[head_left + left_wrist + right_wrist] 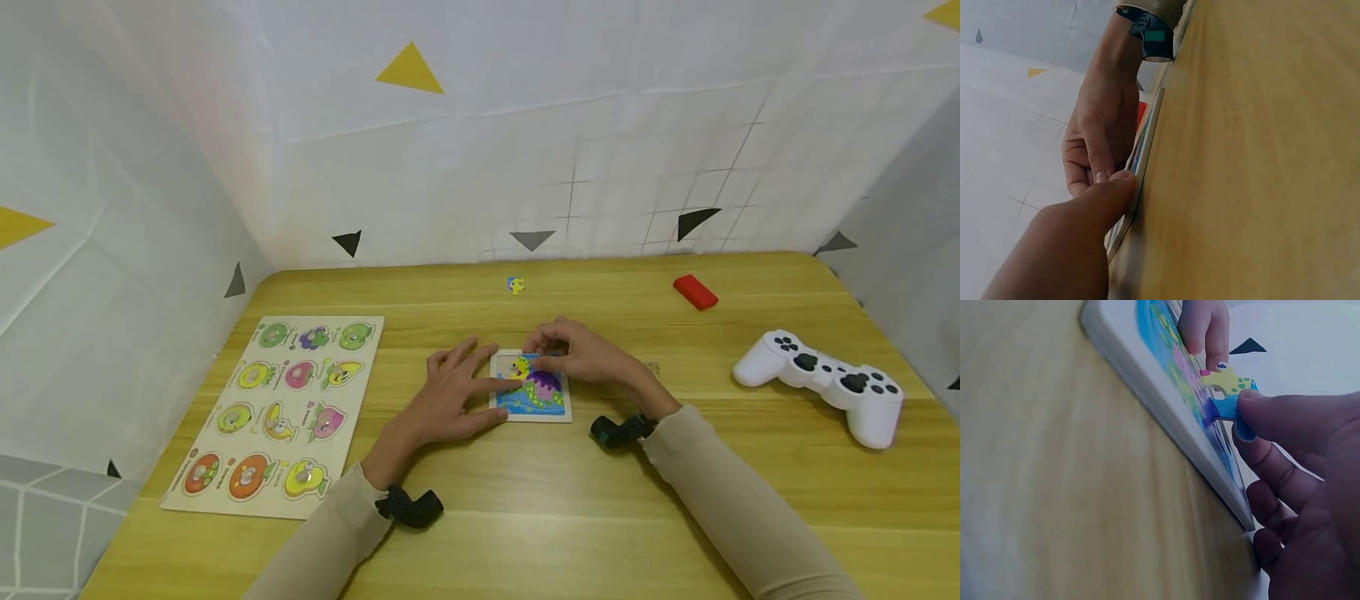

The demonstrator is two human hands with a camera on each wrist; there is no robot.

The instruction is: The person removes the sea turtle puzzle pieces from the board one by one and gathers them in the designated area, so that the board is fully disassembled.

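Observation:
A small square jigsaw puzzle (536, 418) in a pale frame lies on the table, its picture blue with purple, green and yellow shapes. My left hand (447, 402) rests at its left side, fingers spread, the index finger reaching over the picture. In the left wrist view the left thumb (1119, 182) lies at the frame's edge. My right hand (588, 353) is over the upper right part of the puzzle. Between right thumb and index finger it pinches a yellow and blue puzzle piece (1229, 384), tilted up from the picture in the right wrist view.
Another puzzle piece (515, 286), yellow and blue, lies behind the puzzle. On the left is a wooden fruit knob board (288, 412). A red block (696, 292) lies at the back right, with a white game controller (821, 379) nearer the right edge.

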